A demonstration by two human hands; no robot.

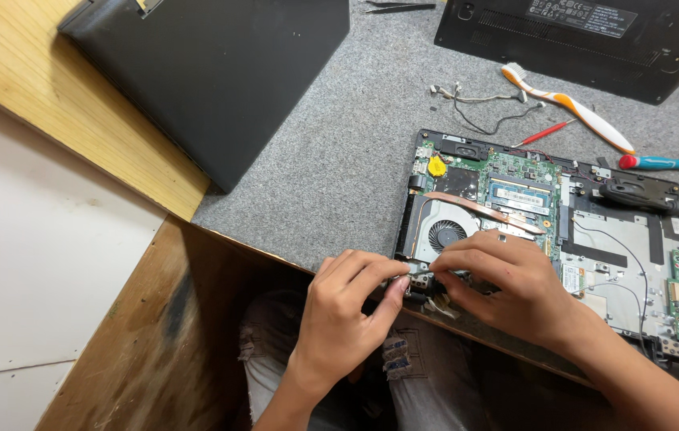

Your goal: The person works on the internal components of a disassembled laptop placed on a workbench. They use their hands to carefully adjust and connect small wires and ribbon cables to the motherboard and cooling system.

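bare mat (331, 152) left of laptop (547, 231)

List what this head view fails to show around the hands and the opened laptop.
- Small part pinched at the opened laptop corner: covered by fingertips of left hand and right hand.
- Near hinge: hidden under right hand.
- Screwdriver tip: cut off by the right edge.
- Black bottom cover: cut off by the top edge.

We see one rectangular black label with white print (581, 15) on the black plastic laptop base cover (595, 44) at top right.
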